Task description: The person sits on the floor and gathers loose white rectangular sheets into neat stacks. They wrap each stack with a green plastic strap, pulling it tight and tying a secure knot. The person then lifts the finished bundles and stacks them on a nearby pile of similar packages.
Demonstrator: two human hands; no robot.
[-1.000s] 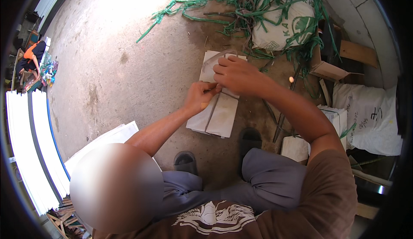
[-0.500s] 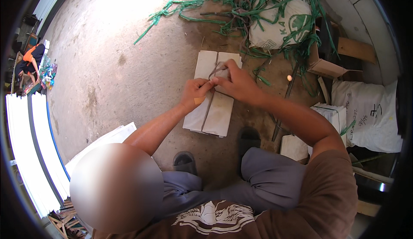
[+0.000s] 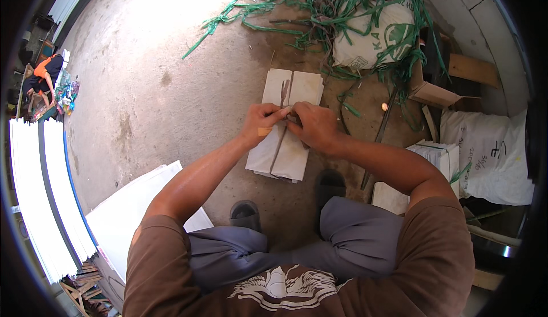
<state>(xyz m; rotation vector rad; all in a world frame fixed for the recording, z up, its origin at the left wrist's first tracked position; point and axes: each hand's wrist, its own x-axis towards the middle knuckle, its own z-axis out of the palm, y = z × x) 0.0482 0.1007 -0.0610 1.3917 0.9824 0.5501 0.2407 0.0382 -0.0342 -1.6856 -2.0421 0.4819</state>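
Observation:
A stack of flat white sheets, perhaps paper or card [image 3: 291, 158], lies on the concrete floor in front of my feet. A grey-brown tying strip [image 3: 278, 150] runs lengthwise over it and crosses around its middle. Over that crossing, my left hand [image 3: 262, 123] pinches the strip between thumb and fingers; a tan plaster is stuck near its wrist. Touching its fingertips from the other side, my right hand [image 3: 315, 125] is closed on the strip too. The knot itself is mostly hidden by my fingers. A loose end of the strip shows just beyond them on the stack.
Green plastic strips [image 3: 365, 25] tangle over a white sack [image 3: 374, 40] at the far right. Near it stand an open cardboard box [image 3: 434, 91], another white sack [image 3: 485, 151] and a tied white stack [image 3: 436, 154]. White sheets [image 3: 137, 197] lie left. A person [image 3: 45, 77] bends far left.
My right hand has come down and in toward my left, its fingers now tucked at the crossing. The raised strip loop now lies on the stack. A blurred round shape at lower left is gone.

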